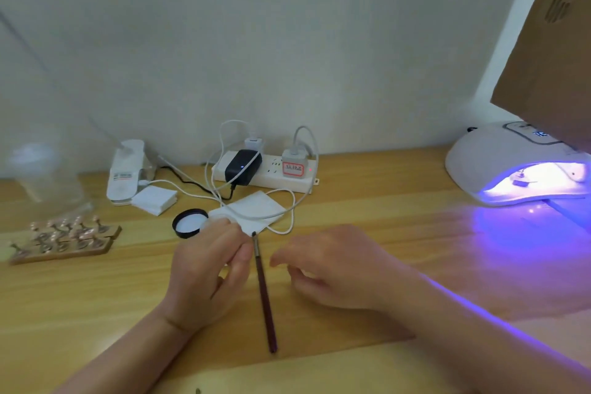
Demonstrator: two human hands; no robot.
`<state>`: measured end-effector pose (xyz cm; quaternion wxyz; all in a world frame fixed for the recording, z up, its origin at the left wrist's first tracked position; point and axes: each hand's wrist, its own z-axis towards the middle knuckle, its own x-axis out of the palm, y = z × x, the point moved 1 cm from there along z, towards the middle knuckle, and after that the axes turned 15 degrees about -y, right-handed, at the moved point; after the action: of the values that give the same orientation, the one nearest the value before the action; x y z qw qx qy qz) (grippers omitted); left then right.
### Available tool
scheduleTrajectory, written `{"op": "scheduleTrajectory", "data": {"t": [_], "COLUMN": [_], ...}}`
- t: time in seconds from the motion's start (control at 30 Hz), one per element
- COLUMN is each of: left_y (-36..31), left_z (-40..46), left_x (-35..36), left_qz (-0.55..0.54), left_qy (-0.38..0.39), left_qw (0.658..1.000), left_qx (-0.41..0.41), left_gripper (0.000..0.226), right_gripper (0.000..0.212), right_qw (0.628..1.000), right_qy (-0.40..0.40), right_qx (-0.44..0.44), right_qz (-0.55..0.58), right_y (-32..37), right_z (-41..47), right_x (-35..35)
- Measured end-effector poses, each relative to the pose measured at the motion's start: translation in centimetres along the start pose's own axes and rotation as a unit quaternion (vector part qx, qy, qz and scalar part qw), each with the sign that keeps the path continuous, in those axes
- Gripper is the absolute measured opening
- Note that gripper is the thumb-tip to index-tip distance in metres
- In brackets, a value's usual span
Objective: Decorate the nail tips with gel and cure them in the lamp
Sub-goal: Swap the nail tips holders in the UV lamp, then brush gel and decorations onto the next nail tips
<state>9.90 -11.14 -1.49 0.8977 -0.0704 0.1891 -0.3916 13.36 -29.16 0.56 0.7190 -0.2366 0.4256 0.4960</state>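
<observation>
Two rows of nail tips (pixel 64 238) far left on the wooden table (pixel 367 221), pinkish, glossy, each on a small stand in brown holder strips; blurred, so no telling whether gelled. Behind them, a clear plastic cup (pixel 44 173), hazy. Farther right, a white lamp base (pixel 125 171), a stack of white square pads (pixel 155 200), and a round black lid (pixel 188 223) lying open side up. Past that, a white power strip (pixel 265 174) against the wall, with a black adapter and white chargers, cords looping over a flat white wipe (pixel 252 209).

Near centre, left hand (pixel 208 269) curled around a small pale object, probably a gel jar, mostly hidden. Just beside it, a slim dark brush (pixel 263 293), smooth handle, bristles pointing away, flat on the table. Right hand (pixel 329 269) above the table, fingers loosely bent, holding nothing, close to the brush.

Far right, a domed white curing lamp (pixel 499 163), lit violet, small pieces inside.

Likely step: between coats, one batch curing. Next move by this reading: a fine pinch on the thin brush handle.
</observation>
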Motion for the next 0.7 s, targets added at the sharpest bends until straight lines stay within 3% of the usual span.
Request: {"op": "scheduleTrajectory", "data": {"t": [0.13, 0.33, 0.47, 0.53, 0.63, 0.7], "left_y": [0.0, 0.2, 0.4, 0.2, 0.4, 0.8], "left_z": [-0.2, -0.3, -0.4, -0.4, -0.2, -0.1], "left_x": [0.1, -0.8, -1.2, -1.2, -1.4, -1.5], "left_qz": [-0.015, -0.015, -0.024, -0.039, -0.059, -0.079], "left_qy": [0.007, -0.004, -0.042, -0.072, -0.133, -0.17], "left_qw": [0.999, 1.0, 0.998, 0.995, 0.984, 0.971], "left_qx": [0.027, 0.008, -0.026, -0.053, -0.099, -0.148], "left_gripper": [0.017, 0.034, 0.035, 0.034, 0.033, 0.033], "right_gripper": [0.033, 0.005, 0.011, 0.009, 0.011, 0.005], "right_qw": [0.986, 0.962, 0.932, 0.923, 0.941, 0.952], "right_qy": [0.097, 0.154, 0.199, 0.15, -0.032, -0.184], "right_qx": [-0.099, -0.165, -0.247, -0.288, -0.289, -0.206], "right_qz": [-0.096, -0.152, -0.177, -0.208, -0.172, -0.131], "right_y": [0.1, 0.5, 0.7, 0.7, 0.3, 0.8], "right_z": [1.7, 4.7, 5.8, 5.8, 5.6, 5.4], "right_x": [1.7, 2.3, 2.1, 1.4, 0.5, 0.4]}}
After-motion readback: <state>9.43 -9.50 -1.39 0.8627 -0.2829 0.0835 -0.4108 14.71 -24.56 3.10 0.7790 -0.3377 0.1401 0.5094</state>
